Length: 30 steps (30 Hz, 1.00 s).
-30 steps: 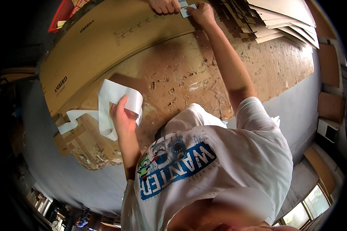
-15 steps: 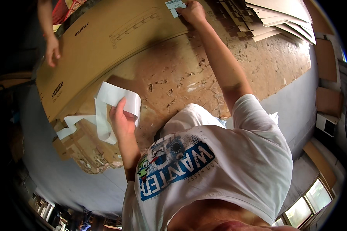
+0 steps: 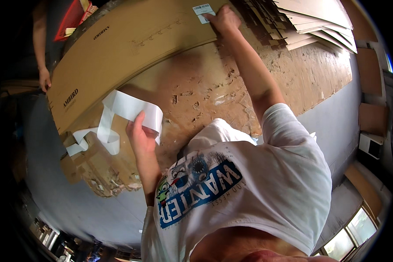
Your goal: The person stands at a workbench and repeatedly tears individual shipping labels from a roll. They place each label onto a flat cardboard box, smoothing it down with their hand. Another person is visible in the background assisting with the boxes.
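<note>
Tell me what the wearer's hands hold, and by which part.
Left hand: the white strip, by its curled right part. Right hand: on the white label, lower right; whether gripped cannot be told.

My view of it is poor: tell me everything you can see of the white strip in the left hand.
The white strip is a long, smooth band, plain and faintly glossy, perhaps paper or film backing. The left hand grips it where it curls round at its right end; from there it bends, folds and trails leftward over the worn brown work surface. Whether its loose end touches down is unclear.
</note>
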Available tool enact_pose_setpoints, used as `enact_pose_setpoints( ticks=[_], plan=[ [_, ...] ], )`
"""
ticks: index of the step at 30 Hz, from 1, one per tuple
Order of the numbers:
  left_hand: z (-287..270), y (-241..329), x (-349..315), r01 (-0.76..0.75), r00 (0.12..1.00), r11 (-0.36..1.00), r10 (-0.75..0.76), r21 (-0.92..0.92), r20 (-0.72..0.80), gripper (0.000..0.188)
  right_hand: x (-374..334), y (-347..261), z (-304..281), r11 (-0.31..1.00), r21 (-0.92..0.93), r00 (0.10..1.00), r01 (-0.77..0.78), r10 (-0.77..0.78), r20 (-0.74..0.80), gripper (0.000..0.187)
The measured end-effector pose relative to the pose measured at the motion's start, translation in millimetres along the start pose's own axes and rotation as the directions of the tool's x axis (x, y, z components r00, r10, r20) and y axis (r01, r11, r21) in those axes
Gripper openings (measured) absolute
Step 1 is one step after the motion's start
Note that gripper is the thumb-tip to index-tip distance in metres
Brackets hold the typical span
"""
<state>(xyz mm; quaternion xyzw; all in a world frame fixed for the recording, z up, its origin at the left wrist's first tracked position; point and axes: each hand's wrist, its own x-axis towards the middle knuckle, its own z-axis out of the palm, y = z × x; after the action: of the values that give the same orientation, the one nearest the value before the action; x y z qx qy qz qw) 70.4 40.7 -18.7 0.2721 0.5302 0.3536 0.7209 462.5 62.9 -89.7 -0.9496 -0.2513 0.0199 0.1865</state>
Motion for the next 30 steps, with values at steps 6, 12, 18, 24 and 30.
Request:
enact_pose_setpoints(
  ticks=[6, 12, 18, 24, 30],
  plan=[
    [-24.7, 7.0, -27.9, -0.031, 0.998, 0.997, 0.035, -0.064, 0.058, 0.033, 12.3, 27.8, 11.1, 0.995, -0.029, 0.989, 0.095, -0.097, -0.110, 0.034],
    [-57.8, 7.6, -30.9, 0.042, 0.983, 0.963, 0.008, -0.266, 0.185, 0.028, -197.7, -64.8, -42.1, 0.490, 0.868, 0.628, -0.081, -0.651, 0.426, 0.039],
    [-73.7, 30.4, -49.0, -0.108, 0.972, 0.951, 0.163, -0.289, 0.172, 0.029, -330.6, -89.9, -87.6, 0.256, 0.894, 0.320, -0.367, -0.868, 0.380, 0.050],
    [-72.5, 39.5, -83.1, -0.051, 0.958, 0.958, 0.126, -0.281, 0.257, 0.030, -329.1, -85.0, -115.5, 0.342, 0.927, 0.381, -0.155, -0.845, 0.375, 0.057],
    [-65.7, 20.5, -82.4, 0.020, 0.960, 0.973, 0.046, -0.231, 0.276, 0.023, -323.5, -82.0, -134.8, 0.413, 0.911, 0.378, -0.015, -0.841, 0.388, 0.047]
  ],
)
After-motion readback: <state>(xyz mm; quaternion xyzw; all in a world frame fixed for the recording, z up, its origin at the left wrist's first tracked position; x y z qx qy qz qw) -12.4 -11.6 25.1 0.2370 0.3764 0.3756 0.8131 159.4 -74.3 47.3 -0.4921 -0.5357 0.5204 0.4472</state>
